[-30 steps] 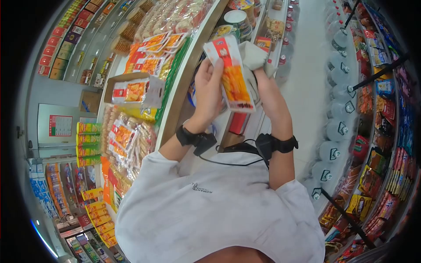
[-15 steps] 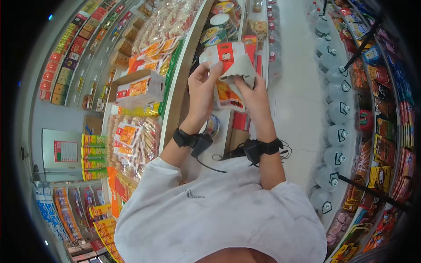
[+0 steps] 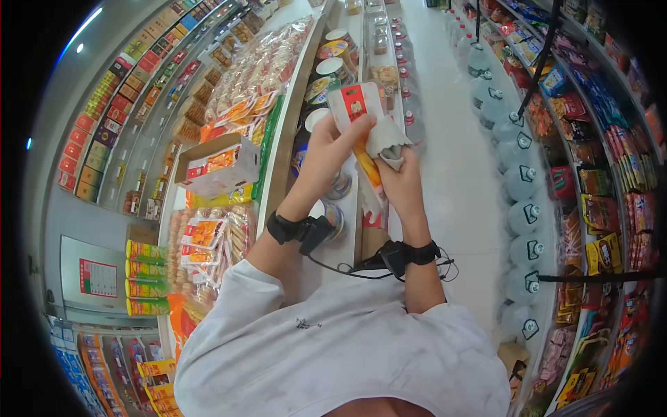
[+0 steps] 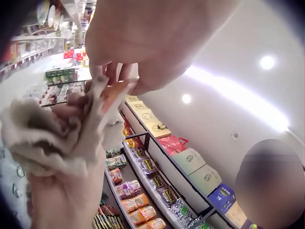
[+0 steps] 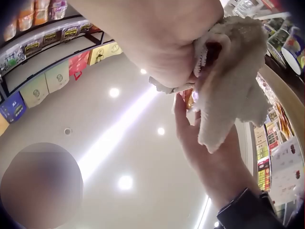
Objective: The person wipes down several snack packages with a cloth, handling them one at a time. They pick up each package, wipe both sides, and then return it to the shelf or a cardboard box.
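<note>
In the head view my left hand [image 3: 325,154] grips a flat snack packet [image 3: 353,104] by its left side, thumb across the front. The packet has a white and red top and an orange food picture below. My right hand [image 3: 404,191] holds a bunched pale grey cloth [image 3: 390,143] against the packet's right side, covering part of it. In the left wrist view the crumpled cloth [image 4: 52,138] wraps over the right fingers. The right wrist view shows the cloth [image 5: 233,90] hanging in folds beside the left hand [image 5: 207,152].
An open carton [image 3: 221,163] of similar packets stands on the counter at left, beside bagged snacks [image 3: 215,243]. Tubs [image 3: 333,68] line a lower shelf under the hands. Large water bottles [image 3: 524,215] stand along the aisle floor before a snack rack [image 3: 601,208] at right.
The cloth has gone from behind the packet to its front, then to its right side. The packet has turned more edge-on. The head view has shifted, showing more of the far aisle.
</note>
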`<act>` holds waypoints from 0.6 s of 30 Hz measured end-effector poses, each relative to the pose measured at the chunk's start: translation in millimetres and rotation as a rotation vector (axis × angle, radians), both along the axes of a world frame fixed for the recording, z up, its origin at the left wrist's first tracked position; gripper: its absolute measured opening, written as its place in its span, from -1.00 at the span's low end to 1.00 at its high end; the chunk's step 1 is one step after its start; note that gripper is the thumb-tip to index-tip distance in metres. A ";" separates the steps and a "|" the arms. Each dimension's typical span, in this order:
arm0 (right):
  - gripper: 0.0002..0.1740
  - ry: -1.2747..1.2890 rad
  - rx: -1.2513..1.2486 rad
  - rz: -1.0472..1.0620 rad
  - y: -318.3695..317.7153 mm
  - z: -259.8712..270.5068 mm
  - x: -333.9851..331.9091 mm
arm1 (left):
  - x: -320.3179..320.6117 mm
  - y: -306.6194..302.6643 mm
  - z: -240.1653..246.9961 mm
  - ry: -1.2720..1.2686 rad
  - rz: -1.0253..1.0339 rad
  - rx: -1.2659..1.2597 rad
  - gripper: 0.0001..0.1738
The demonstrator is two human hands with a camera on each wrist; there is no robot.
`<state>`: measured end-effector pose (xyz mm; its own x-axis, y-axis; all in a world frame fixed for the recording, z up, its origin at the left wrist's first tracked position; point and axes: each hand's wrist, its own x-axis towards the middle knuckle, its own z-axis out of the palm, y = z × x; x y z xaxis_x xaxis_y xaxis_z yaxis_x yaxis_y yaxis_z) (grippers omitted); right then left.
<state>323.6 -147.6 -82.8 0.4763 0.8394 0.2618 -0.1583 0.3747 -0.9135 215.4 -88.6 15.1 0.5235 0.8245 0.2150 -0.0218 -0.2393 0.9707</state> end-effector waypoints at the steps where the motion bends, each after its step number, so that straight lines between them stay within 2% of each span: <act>1: -0.73 -0.025 0.057 -0.068 -0.7 0.7 -2.0 | -1.8 -1.1 2.1 0.010 -0.010 0.038 -0.64; 4: -0.68 0.220 0.053 0.069 -11.0 9.4 8.5 | -6.4 -6.4 4.5 0.052 -0.043 0.137 -0.63; 7: -0.52 0.258 -0.057 0.151 -24.1 19.3 -1.6 | -11.2 -7.5 13.1 -0.030 0.020 0.115 -0.63; 10: -0.42 -0.033 0.059 0.267 -32.1 26.8 -3.1 | -14.6 -20.6 32.0 -0.219 0.083 -0.021 -0.64; 11: -0.40 -0.011 0.082 0.272 -31.9 24.8 -5.0 | -16.5 -19.9 33.6 -0.290 0.094 -0.082 -0.64; 13: -0.37 0.033 0.123 0.285 -31.4 17.5 -8.7 | -24.8 -15.3 33.0 -0.276 0.045 -0.035 -0.61; 16: -0.45 0.114 0.114 0.314 -37.8 21.3 0.0 | -17.1 -26.2 40.1 -0.352 0.061 -0.026 -0.61; 18: -0.51 0.240 0.081 0.208 -40.6 23.8 4.4 | -16.4 -29.0 40.3 -0.331 0.055 0.032 -0.61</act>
